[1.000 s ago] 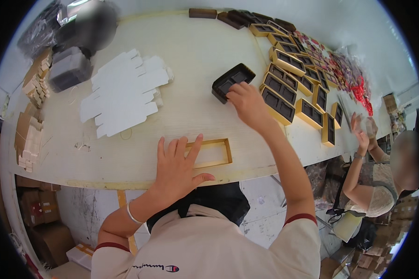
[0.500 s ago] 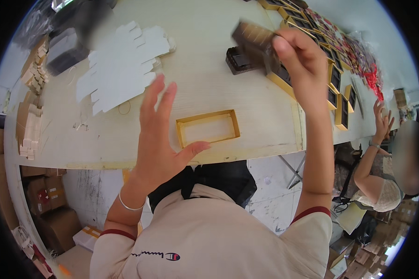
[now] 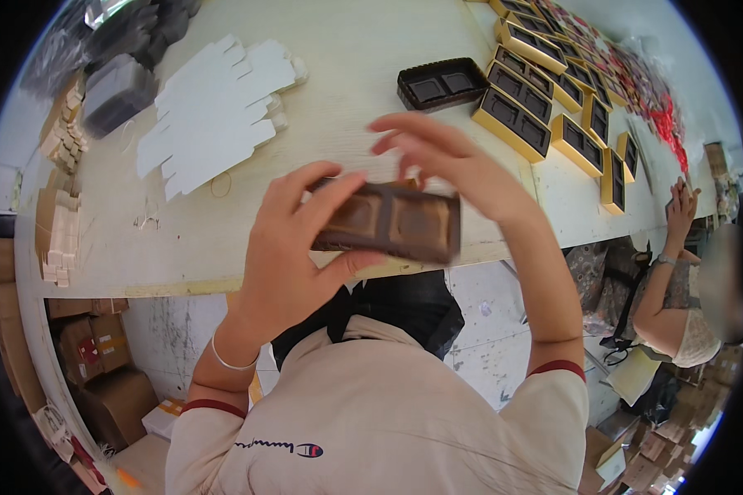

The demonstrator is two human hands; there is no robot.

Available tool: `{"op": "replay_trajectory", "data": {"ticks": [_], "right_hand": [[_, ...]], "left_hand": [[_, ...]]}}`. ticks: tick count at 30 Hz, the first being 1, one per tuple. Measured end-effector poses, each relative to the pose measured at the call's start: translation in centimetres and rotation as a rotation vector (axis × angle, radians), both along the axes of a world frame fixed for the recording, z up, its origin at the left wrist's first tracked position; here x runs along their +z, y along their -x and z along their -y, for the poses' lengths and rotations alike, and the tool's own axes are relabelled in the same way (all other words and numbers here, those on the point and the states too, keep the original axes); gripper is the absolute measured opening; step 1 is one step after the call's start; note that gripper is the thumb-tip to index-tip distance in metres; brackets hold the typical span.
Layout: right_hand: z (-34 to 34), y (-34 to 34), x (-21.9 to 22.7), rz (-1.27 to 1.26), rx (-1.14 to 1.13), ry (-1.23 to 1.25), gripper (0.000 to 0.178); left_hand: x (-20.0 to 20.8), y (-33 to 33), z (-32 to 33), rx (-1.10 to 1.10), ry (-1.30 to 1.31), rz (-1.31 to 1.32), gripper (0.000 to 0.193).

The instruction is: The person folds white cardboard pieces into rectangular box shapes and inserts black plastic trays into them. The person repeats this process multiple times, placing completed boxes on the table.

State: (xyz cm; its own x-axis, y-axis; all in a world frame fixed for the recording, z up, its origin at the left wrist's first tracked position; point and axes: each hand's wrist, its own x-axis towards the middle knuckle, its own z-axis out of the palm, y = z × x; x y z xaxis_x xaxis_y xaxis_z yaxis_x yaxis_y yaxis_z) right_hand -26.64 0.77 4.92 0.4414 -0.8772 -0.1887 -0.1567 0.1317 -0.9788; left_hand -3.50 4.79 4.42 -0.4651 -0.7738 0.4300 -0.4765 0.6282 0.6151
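A brown plastic tray (image 3: 417,224) with two square compartments lies in front of me, smeared by motion. Around its left end curl the thumb and fingers of my left hand (image 3: 285,235), gripping it. My right hand (image 3: 462,165) hovers at the tray's far side, its fingers apart and somewhat blurred, with nothing visible in them. The gold open box is almost wholly hidden beneath the tray. Farther back stands another dark two-compartment tray (image 3: 442,85), apart from both hands.
Gold boxes with dark trays inside (image 3: 516,124) crowd the right of the table (image 3: 338,107). Flat white card blanks (image 3: 215,115) lie at left, with stacked dark plastic trays (image 3: 120,95) beyond. At far right another person's hand (image 3: 681,210) shows. Cartons (image 3: 91,346) sit below left.
My right hand has brought the brown tray from the back right down over the gold box and released it. My left hand has closed round the tray's left end.
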Motion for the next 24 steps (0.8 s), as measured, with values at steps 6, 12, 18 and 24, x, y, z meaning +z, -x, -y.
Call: {"op": "replay_trajectory", "data": {"ticks": [6,12,18,24], "right_hand": [[-5.5,2.2,-2.2,-0.179,-0.068,0.51,0.041],[-6.4,0.2,-4.4,-0.272,-0.234,0.519,0.037],[-7.5,-2.6,-2.7,-0.358,-0.328,0.468,0.033],[-8.1,-2.8,-2.1,-0.347,-0.302,0.425,0.033]], "left_hand": [[-3.1,0.6,-0.3,0.172,-0.133,0.073,0.06],[-3.9,-0.3,0.2,0.038,-0.077,0.101,0.058],[-4.4,-2.0,1.4,-0.111,-0.354,0.083,0.059],[-4.7,-2.5,1.6,-0.171,-0.356,0.095,0.06]]}}
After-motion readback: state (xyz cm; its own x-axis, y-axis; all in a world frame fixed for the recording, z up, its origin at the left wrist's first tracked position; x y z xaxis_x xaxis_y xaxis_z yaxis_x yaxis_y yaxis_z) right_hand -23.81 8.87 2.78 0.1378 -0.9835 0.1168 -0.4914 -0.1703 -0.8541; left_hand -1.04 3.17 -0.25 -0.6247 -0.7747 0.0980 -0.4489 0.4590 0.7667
